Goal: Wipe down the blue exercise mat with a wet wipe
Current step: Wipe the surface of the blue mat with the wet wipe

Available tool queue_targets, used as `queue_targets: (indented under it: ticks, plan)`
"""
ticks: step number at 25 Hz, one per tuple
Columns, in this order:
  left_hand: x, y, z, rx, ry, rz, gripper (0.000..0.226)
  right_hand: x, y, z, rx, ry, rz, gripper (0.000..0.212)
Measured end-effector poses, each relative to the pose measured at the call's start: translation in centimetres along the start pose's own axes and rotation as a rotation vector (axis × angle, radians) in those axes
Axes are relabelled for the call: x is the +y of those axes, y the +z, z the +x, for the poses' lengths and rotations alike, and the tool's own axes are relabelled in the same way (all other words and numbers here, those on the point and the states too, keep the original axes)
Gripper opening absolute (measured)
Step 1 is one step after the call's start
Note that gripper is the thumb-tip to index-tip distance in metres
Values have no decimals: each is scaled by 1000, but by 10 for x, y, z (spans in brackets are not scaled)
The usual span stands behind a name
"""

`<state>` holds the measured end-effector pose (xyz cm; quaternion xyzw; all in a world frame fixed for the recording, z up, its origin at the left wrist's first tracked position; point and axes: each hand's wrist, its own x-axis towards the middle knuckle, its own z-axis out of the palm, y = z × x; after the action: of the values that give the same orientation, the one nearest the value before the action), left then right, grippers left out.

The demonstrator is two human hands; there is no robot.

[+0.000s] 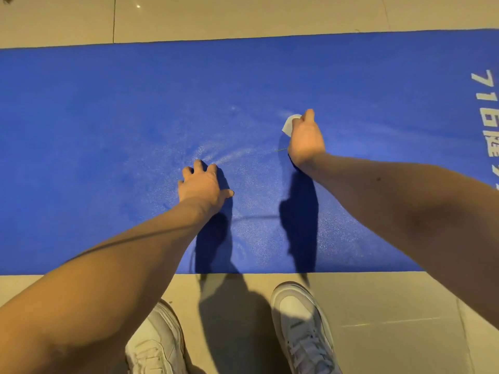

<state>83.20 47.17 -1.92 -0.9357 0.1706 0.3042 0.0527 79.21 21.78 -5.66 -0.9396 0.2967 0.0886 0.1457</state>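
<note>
Two bare forearms reach out over white sneakers (302, 319) standing on the tan floor (378, 306). The blue mat (108, 117) lies crosswise just beyond the toes. The left hand (201, 184) rests on it with fingers spread apart. The right hand (305, 140), farther out, has its fingers curled tight on a white wipe (290, 125) held against the mat.

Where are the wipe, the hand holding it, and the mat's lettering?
wipe (289, 126), head view, exposed white corner
right hand (306, 141), head view, back of hand
lettering (486, 97), head view, one white character
</note>
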Motion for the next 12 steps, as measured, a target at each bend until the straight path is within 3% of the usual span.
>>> queue_targets:
  ticks: [3,5,8,12]
  plan:
    - [1,-7,13,112,2,12,84,-21,4,-10,17,-4,31,40]
    - [2,-17,28,95,41,26,100,-40,11,-16,36,-43,117,45]
    - [1,-28,46,-30,53,61,127,-73,24,-33,-33,-287,198,29]
    - [-4,-29,54,-93,43,44,136,-72,35,-32,-44,-561,129,24]
